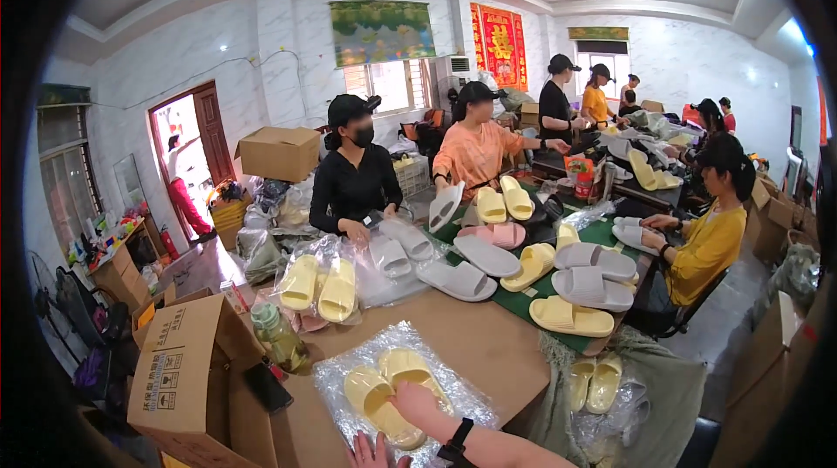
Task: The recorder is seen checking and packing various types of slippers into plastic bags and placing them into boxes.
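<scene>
A pair of pale yellow slide slippers (367, 388) lies on a clear, crinkled plastic bag (336, 365) on the brown tabletop in front of me. My right hand (418, 407) reaches in from the lower right, its fingers curled in at the inner edge of the slippers where the two meet; the fingertips are partly hidden. Below the slippers, at the bag's near edge, my left hand (375, 452) rests with its fingers apart, cut off by the picture's lower edge. Nothing shows in it.
An open cardboard box (187, 372), a dark phone (268, 385) and a green bottle (279, 337) stand left. Bagged yellow slippers (318, 287) lie beyond, grey slippers (458, 281) farther right. A green sack (645, 398) hangs at right. Several co-workers sit around the table.
</scene>
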A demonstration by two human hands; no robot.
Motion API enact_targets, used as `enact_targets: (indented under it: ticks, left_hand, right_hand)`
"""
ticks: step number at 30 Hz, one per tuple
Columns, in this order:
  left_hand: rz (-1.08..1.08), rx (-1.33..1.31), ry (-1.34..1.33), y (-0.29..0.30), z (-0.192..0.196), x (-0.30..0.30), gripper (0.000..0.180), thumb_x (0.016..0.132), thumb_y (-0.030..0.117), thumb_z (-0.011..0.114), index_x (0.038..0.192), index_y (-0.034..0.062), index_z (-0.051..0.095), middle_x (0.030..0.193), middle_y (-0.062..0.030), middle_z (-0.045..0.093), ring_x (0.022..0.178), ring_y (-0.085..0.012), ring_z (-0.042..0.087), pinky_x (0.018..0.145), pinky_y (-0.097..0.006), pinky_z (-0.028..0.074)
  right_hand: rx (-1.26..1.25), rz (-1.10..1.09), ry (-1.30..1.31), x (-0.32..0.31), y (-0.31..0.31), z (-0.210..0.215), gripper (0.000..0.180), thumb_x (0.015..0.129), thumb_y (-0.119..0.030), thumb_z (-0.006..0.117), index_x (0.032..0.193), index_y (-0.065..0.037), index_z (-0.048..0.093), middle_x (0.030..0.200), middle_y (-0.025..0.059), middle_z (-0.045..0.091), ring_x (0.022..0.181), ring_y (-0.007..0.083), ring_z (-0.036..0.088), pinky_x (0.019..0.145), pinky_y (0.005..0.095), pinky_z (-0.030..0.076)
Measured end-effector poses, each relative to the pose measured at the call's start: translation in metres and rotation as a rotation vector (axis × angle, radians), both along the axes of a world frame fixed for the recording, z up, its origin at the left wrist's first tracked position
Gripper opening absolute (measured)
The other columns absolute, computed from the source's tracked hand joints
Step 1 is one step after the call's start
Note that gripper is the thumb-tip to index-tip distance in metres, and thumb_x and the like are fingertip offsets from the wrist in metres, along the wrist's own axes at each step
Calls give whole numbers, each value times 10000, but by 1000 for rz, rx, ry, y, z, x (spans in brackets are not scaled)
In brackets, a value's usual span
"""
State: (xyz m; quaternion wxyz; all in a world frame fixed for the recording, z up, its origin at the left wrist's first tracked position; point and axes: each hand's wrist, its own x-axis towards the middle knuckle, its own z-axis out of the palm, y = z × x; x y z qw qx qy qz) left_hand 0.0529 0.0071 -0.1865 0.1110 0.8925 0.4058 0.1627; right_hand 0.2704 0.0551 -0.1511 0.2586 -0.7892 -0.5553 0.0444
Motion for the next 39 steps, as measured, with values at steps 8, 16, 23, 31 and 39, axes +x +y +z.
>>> enact_targets:
  ticks: [8, 16, 23, 31, 39]
  left_hand:
    - [9, 28, 28, 1, 3, 6, 875, 883, 529, 616, 1555, 85, 273, 1518, -349, 304, 1434, -482, 249, 1187, -592, 140]
    - [41, 18, -11, 1, 4, 5, 1015, 825, 543, 687, 1493, -95, 267, 1538, -286, 331, 1452, -399, 278, 1208, -540, 151]
    - [40, 60, -62, -4, 5, -2, 912, 808, 509, 713, 1446, -64, 400, 1495, -272, 408, 1423, -397, 329, 1207, -551, 155]
    - [-11, 157, -9, -9, 46, 5, 855, 829, 480, 711, 1435, -48, 423, 1472, -270, 437, 1390, -404, 371, 1177, -541, 217]
    - [21, 156, -10, -9, 45, 16, 840, 839, 477, 704, 1441, -32, 413, 1471, -260, 441, 1386, -404, 376, 1162, -531, 245]
  right_hand:
    - [23, 37, -58, 10, 15, -10, 297, 943, -330, 553, 985, -36, 571, 775, 166, 693, 727, 358, 695, 633, 479, 549]
    - [74, 5, 21, 32, -23, -7, 288, 929, -349, 558, 918, -65, 606, 777, 137, 692, 715, 359, 680, 642, 498, 529]
    - [-28, -77, 65, 55, -128, 11, 287, 936, -359, 553, 904, -79, 606, 784, 140, 678, 735, 369, 667, 655, 480, 517]
    - [511, -540, 103, 119, -266, 12, 118, 756, -87, 656, 858, -28, 646, 810, 158, 643, 763, 352, 630, 687, 424, 510]
    - [649, -1319, 52, 240, -402, -50, 230, 889, -208, 619, 860, 19, 598, 775, 222, 629, 715, 383, 606, 682, 459, 469]
